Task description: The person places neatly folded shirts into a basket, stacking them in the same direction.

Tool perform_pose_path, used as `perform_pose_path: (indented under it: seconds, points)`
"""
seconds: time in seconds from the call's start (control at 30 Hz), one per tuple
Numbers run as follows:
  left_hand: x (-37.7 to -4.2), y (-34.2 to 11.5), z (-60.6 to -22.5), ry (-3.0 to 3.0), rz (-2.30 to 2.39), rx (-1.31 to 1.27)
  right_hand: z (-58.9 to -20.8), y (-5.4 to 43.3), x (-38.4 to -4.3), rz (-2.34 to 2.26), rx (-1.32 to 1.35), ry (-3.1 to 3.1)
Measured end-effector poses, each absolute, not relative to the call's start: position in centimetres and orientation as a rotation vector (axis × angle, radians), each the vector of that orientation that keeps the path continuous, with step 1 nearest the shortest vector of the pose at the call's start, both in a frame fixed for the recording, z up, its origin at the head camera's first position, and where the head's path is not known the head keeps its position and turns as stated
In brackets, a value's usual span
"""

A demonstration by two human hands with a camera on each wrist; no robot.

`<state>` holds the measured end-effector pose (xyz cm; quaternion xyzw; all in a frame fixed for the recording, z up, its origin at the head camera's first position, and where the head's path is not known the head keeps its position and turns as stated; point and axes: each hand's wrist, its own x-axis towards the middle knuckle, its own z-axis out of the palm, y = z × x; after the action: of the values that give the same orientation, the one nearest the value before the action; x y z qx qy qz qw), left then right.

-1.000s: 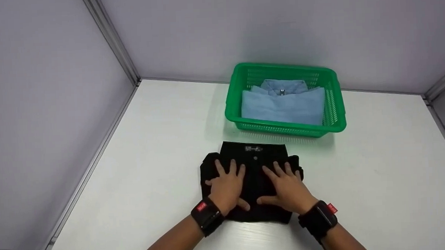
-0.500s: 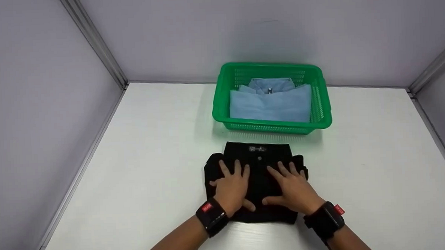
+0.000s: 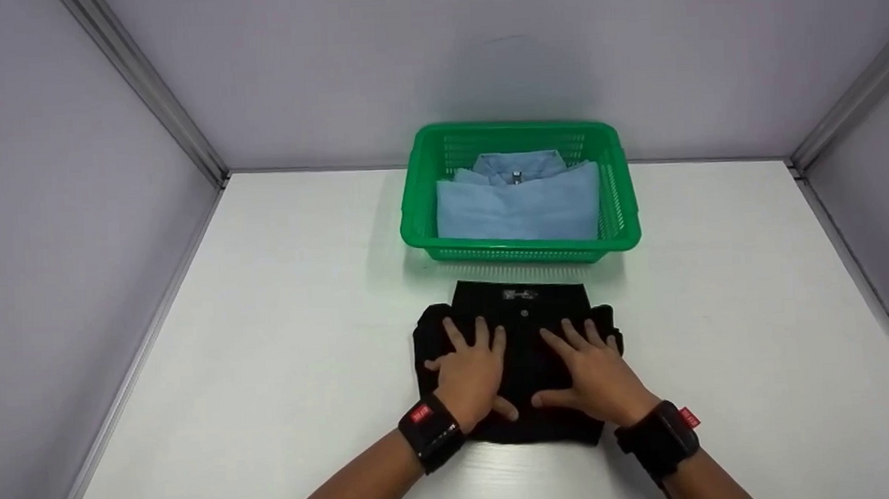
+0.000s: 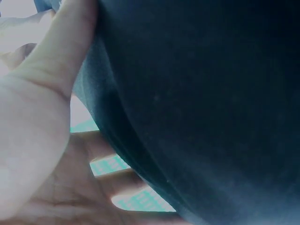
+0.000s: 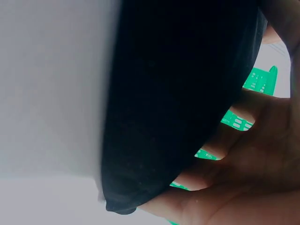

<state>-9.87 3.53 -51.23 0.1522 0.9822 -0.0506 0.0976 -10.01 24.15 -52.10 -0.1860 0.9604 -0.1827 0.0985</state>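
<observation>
A folded black garment (image 3: 521,381), with a waistband-like or collar-like strip, a pale label and one button at its far edge, lies flat on the white table. My left hand (image 3: 471,372) rests palm down on its left half, fingers spread and straight. On the right half lies my right hand (image 3: 592,374), likewise spread, its thumb pointing toward the left thumb. In the left wrist view, dark cloth (image 4: 201,108) fills most of the picture under the fingers. The right wrist view shows the fingertips against the black cloth (image 5: 173,103).
Just beyond the garment stands a green plastic basket (image 3: 417,228) with a folded light blue shirt (image 3: 518,209) inside. Grey-white panels (image 3: 332,74) close off the back and sides of the white table (image 3: 288,286).
The head view has shifted, so the basket sits further left in it and the garment slightly right. Both hands keep their spread pose on the garment.
</observation>
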Motion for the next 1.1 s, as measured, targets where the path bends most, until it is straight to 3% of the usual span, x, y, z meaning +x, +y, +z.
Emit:
perform_pose_path:
  seconds: [1.1]
  points:
    - [-5.2, 5.7, -48.9, 2.859, -0.088, 0.534, -49.3, 26.7, -5.0, -0.580, -0.497, 2.815]
